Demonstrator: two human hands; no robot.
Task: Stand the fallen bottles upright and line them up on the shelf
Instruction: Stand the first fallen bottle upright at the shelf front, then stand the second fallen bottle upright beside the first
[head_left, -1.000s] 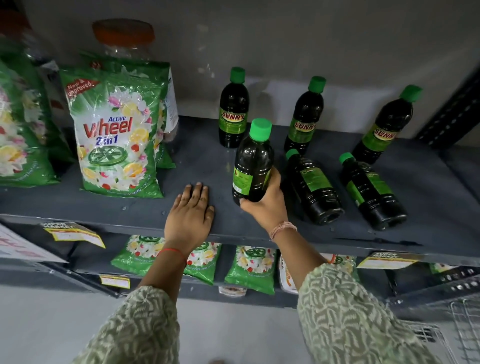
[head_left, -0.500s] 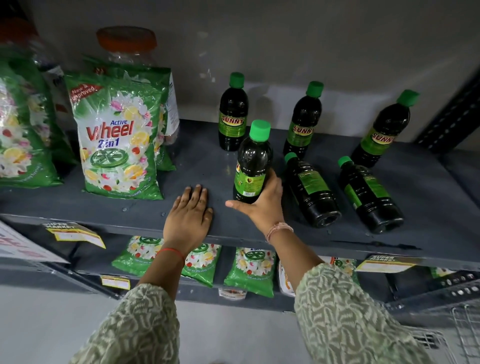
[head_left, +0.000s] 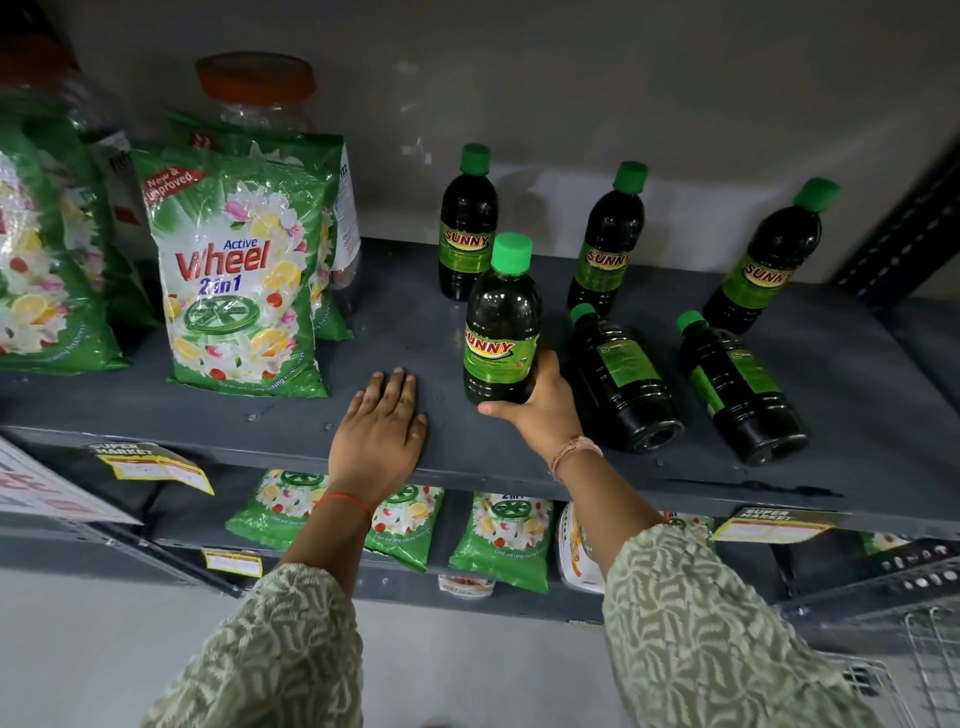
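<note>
From the head view, the right hand (head_left: 540, 410) grasps an upright bottle (head_left: 501, 332) near the shelf (head_left: 415, 317) front edge; two fallen bottles (head_left: 621, 379) lie just right. The left hand (head_left: 382, 431) rests flat, fingers released, on bare shelf beside it.

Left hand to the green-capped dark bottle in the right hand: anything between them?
Nothing: in the head view only bare grey shelf separates the flat left hand from the upright green-capped dark bottle held by the right hand.
</note>
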